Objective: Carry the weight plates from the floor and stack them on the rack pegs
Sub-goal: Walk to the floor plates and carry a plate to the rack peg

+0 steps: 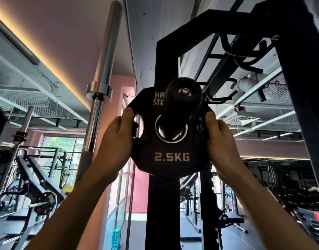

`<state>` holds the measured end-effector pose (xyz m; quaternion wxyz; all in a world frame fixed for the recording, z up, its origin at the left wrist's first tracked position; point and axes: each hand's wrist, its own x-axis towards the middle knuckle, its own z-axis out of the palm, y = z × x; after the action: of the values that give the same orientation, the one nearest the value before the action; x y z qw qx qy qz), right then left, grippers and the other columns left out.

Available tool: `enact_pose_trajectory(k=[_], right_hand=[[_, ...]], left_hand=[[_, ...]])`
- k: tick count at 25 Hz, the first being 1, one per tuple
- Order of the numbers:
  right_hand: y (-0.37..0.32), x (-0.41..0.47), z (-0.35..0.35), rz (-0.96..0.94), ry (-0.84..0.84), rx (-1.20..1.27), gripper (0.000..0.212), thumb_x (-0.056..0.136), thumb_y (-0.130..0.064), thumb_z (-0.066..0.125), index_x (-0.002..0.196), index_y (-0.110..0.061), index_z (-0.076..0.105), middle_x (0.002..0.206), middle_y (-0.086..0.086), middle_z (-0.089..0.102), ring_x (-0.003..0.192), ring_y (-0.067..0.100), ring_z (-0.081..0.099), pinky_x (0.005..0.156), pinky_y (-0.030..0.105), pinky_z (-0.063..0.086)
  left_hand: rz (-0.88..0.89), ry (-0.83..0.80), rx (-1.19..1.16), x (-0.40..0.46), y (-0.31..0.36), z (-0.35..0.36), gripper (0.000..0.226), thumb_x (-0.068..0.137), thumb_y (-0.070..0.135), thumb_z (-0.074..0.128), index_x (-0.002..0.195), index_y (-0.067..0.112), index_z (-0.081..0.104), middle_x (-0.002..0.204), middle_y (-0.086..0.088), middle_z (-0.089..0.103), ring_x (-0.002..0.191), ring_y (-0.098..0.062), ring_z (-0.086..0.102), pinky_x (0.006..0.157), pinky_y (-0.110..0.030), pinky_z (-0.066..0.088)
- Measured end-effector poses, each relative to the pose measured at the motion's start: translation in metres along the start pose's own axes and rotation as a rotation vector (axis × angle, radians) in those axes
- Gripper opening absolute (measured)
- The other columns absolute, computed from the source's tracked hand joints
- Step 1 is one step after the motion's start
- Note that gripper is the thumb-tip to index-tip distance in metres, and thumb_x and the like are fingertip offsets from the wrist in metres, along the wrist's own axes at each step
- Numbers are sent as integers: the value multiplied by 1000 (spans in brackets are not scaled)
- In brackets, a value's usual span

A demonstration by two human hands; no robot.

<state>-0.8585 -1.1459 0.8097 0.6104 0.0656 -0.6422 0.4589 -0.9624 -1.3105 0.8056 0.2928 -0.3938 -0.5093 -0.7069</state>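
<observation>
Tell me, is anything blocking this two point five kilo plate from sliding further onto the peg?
Nothing visible. The peg already passes through the centre hole of the plate, which the left hand and right hand hold by its edges. What lies behind the plate is hidden.

A chrome barbell (99,91) stands nearly upright just left of centre, its collar catching the light, in front of a pink wall (119,83). Along the ceiling on the left runs a warm strip light (46,64), and below it sit blurred gym machines (34,186) before a window (64,147) showing green outside. Low on the floor lies a small turquoise block (116,238).
</observation>
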Motion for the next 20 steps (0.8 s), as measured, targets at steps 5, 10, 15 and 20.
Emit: enact_pose_trajectory(k=[5,10,15,20], right_hand=[[28,14,7,4,-32,-24,61,95,-61,40,106,-5,62,91,24,67,77,26,60,77,58,53],[44,25,9,17,-2,-32,51,99,-53,40,107,-7,61,88,17,66,76,18,58,66,33,47],[56,30,11,-1,-30,-45,54,98,-57,39,108,-9,63,98,25,68,78,22,61,75,50,54],[62,32,11,20,-1,-30,43,100,-52,39,103,-15,59,87,7,64,77,15,59,66,31,48]], left_hand=[[20,-33,29,14,-27,9,60,99,55,30,94,3,60,77,-2,55,67,-14,48,61,-29,35],[18,-45,20,21,-43,15,56,100,54,30,85,10,60,74,0,55,64,-13,49,58,-29,35],[42,-45,37,28,-54,18,65,100,54,29,95,-4,59,75,-7,53,65,-16,47,61,-31,35],[44,-57,30,31,-61,21,66,101,53,28,94,-5,59,76,-11,52,67,-20,48,62,-32,35]])
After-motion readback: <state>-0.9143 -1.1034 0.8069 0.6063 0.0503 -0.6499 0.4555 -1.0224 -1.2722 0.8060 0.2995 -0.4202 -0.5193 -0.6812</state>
